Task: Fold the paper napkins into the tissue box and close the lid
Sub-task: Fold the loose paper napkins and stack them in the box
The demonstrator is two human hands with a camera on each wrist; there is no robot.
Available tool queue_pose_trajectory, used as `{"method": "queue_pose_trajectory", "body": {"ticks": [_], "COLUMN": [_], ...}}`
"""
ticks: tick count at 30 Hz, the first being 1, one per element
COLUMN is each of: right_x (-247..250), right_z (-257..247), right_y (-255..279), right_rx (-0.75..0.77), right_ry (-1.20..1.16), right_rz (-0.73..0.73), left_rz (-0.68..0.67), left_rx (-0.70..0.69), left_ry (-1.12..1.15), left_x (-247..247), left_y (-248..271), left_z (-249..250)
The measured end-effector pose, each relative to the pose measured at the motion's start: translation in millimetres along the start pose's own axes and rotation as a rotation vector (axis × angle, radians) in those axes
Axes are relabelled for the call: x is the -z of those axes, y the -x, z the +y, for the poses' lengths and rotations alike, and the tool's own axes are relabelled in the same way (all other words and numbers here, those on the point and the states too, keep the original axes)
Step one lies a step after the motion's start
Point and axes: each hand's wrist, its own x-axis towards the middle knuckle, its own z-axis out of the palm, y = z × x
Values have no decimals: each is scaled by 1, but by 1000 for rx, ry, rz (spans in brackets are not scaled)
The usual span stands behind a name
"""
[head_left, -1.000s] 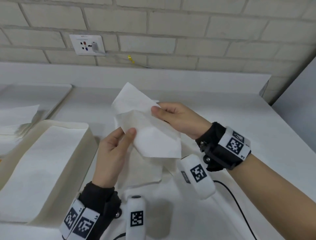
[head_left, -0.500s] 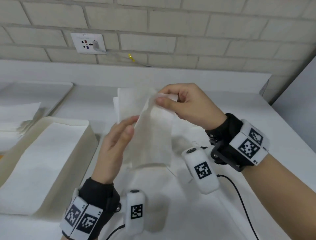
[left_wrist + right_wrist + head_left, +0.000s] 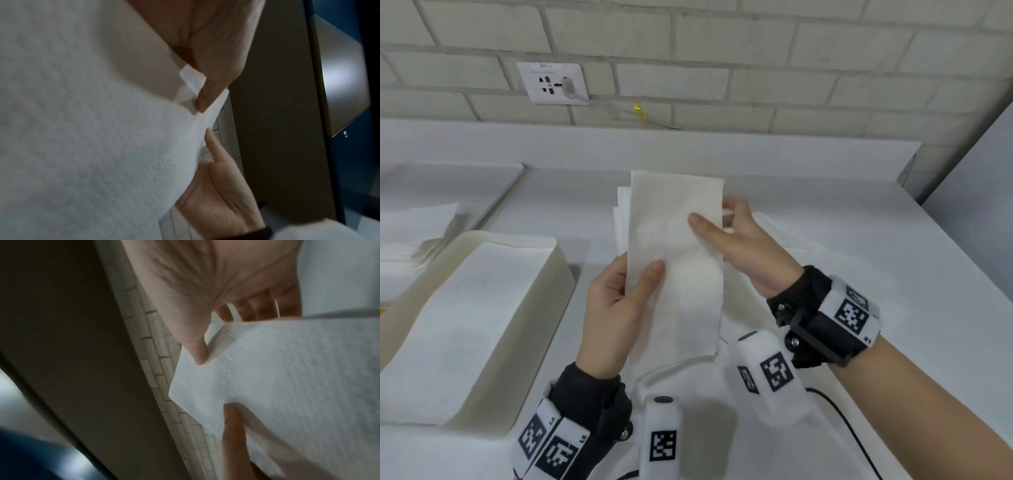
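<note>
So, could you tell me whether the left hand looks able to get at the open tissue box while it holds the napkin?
Probably yes: the tissue box sits open just beside the left hand, nothing between them, though its fingers grip the napkin.

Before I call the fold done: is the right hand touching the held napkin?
Touching. The head view shows the right hand with its thumb flat on the folded paper napkin at its right edge; the right wrist view shows the same pinch.

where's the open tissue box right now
In the head view the tissue box sits on the white counter at the left, beside the left hand, with a flat napkin lying inside it.
</note>
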Motion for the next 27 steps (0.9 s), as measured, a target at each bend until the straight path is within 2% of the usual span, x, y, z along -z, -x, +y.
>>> {"method": "queue_pose_trajectory", "body": {"ticks": [2,5,7,11,17,21,27], "right_x": [-4,-9,-14,-24,-30,-24,-19], "right_z": [7,13,13,14,15,15,14], "right_y": [6,8,8,7,8,13,16], "right_rx": [-37,73,86,104,105,146,156], "right_ry": [-119,-190,-198,-143,-150,-241,-269], "right_rz": [-107,-141,-145,-70,8,-22,-54], "left_rz": [-35,-52,-63,-90,0,37,-20], "left_rx": [30,77,85,71,175,121,53], "left_ry": [-18,-65,-85,-101,56,151,143], "left_x": [2,3,4,9,15,20,19], "left_y": [1,1,0,1,3,2,-1], "left_z": [0,-3,-6,-7,-2,3,10]}}
